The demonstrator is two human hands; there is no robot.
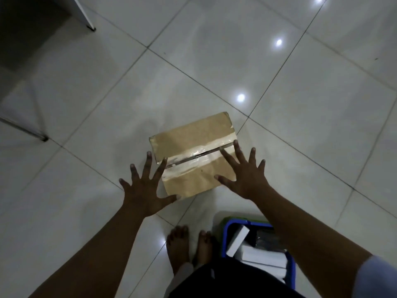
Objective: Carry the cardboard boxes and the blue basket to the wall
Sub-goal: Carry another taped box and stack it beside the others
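While both arms reach down toward the middle of the frame, a taped cardboard box (pixel 193 155) lies flat on the pale tiled floor (pixel 300 82), set at a slant to the tile lines, with a strip of clear tape running along its top seam. Over the box's lower left corner is the left hand (pixel 146 190), fingers spread wide and holding nothing; its thumb looks to be at or just beside that corner, though contact cannot be told for sure. Across the right part of the box top is the right hand (pixel 245 177), likewise splayed and empty, its fingers overlapping the tape. At the lower right of the frame the blue basket (pixel 225 237) stands on the floor just beside the person's bare feet (pixel 187 248), with white boxes (pixel 257 254) inside it. No wall shows; thin metal furniture legs (pixel 44 137) stand at the upper left. The step in hand appears to be reaching for this box. Next, the hands would need to part to opposite sides, close on the walls, and lift it level, so the taped flaps stay shut.
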